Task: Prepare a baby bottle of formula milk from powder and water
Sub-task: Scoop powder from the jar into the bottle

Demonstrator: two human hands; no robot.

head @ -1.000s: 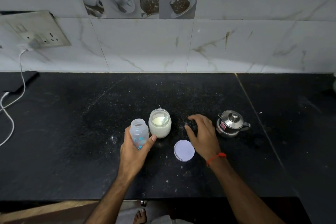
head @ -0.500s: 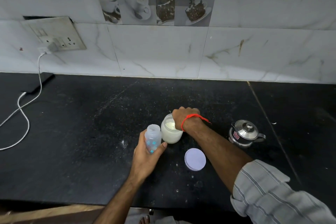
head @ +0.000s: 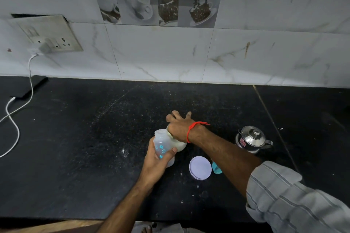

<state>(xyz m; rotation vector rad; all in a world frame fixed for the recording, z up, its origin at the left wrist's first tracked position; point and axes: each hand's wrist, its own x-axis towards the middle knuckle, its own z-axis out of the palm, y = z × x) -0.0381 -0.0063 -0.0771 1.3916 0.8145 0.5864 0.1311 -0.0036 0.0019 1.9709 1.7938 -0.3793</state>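
My left hand [head: 154, 164] grips a clear baby bottle [head: 163, 148] with teal prints, open-mouthed and tilted towards the jar. Right behind the bottle on the black counter stands a glass jar of white powder [head: 179, 145]. My right hand [head: 179, 126] covers the jar's mouth from above. Some of its fingers reach down into the jar while two stretch out past the far rim. What those fingers hold is hidden. The jar's white lid [head: 200, 167] lies flat in front of the jar, and beside it a small teal part [head: 216, 168] shows under my right forearm.
A small steel kettle [head: 251, 141] with its lid on stands to the right of the jar. At far left a white charger cable [head: 13, 119] runs from a wall socket [head: 50, 40] across the counter [head: 85, 138]. The tiled wall is behind.
My right hand went from the counter near the kettle to the jar's mouth and now reaches deeper in. My left hand has tipped the bottle closer to the jar.
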